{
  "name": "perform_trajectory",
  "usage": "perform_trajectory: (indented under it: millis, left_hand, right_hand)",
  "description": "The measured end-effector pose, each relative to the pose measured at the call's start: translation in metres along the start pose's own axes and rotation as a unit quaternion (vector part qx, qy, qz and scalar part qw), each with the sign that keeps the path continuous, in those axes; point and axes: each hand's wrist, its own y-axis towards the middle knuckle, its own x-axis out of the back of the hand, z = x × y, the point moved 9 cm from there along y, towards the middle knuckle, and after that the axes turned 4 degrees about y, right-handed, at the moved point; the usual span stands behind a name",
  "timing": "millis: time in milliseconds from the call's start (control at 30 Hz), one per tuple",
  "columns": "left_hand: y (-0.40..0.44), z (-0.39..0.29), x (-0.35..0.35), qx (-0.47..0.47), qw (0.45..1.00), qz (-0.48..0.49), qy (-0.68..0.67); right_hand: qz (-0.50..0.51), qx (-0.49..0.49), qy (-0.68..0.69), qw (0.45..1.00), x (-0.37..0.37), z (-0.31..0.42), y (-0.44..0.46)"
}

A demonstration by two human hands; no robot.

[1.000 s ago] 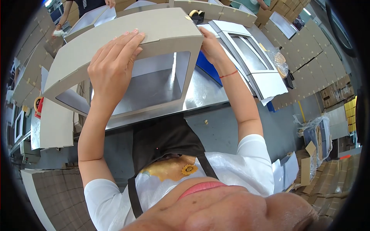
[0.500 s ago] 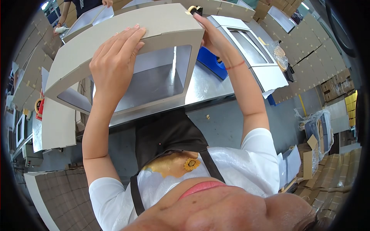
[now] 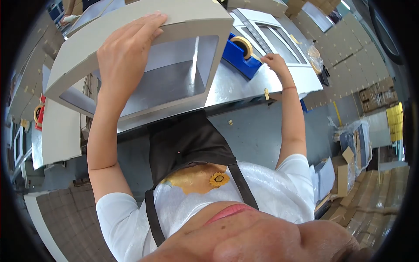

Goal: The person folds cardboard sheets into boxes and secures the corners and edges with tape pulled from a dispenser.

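A grey cardboard box [image 3: 192,28] with a clear window stands tilted on the metal table. Over its upper front edge my left hand [image 3: 126,52] is bent, gripping it, with the fingers together on the top panel and the thumb by the edge. To the right of the box sits a blue tape dispenser [image 3: 240,62] holding a roll of tape [image 3: 241,46]. My right hand [image 3: 276,67] is at the dispenser's near right end, its thumb and fingers pinched on the tape's end; the tape between them is barely visible.
Flat white window panels [image 3: 279,43] are stacked behind the dispenser. A small tape piece [image 3: 266,94] clings to the metal table's front edge [image 3: 235,102]. Further grey cardboard [image 3: 63,131] lies left, with a red tape dispenser [image 3: 40,118] beyond. Another person's hand [image 3: 69,18] shows at upper left.
My right hand has left the box's right side and come right and down to the dispenser, now in fuller view. My left hand has stayed on the box; the whole view has shifted slightly.
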Motion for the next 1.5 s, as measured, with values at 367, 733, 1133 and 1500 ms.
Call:
perform_trajectory:
  millis: [367, 733, 1133, 1500]
  left_hand:
    - [-0.001, 0.002, -0.003, 0.012, 1.000, 0.013, -0.004]
    - [0.001, 0.003, -0.004, 0.037, 0.997, 0.071, 0.000]
    - [0.000, 0.004, -0.002, 0.018, 0.998, 0.062, 0.007]
    - [0.003, 0.004, 0.003, 0.049, 0.998, 0.045, -0.015]
  right_hand:
    - [0.092, -0.124, 0.170, 0.973, -0.017, -0.003, 0.006]
    - [-0.047, -0.095, 0.245, 0.964, -0.002, -0.029, -0.035]
    - [-0.082, 0.071, -0.105, 0.989, -0.018, -0.021, -0.037]
    - [-0.162, 0.358, 0.509, 0.766, 0.026, 0.315, -0.163]
